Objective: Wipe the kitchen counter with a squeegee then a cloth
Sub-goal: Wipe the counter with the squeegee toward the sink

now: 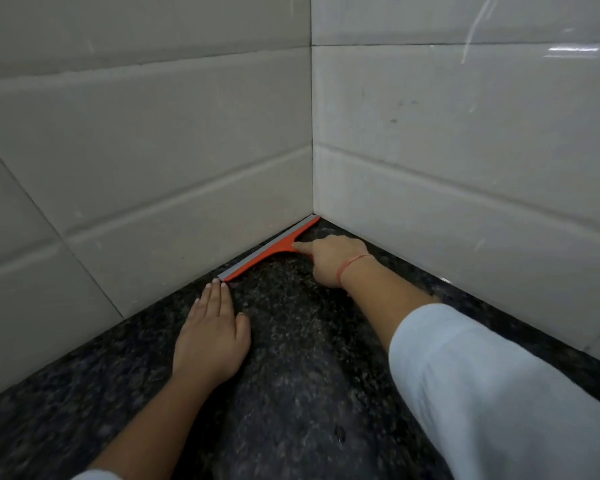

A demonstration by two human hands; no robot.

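An orange squeegee with a grey blade lies along the foot of the left tiled wall, its far end in the corner. My right hand grips its handle, which is hidden under the fingers; a red thread circles the wrist. My left hand rests flat on the dark speckled granite counter, fingers together, fingertips almost touching the squeegee's near end. No cloth is in view.
Two white tiled walls meet at a corner straight ahead and close off the counter at the left and right. My right arm in a pale sleeve crosses the lower right of the counter.
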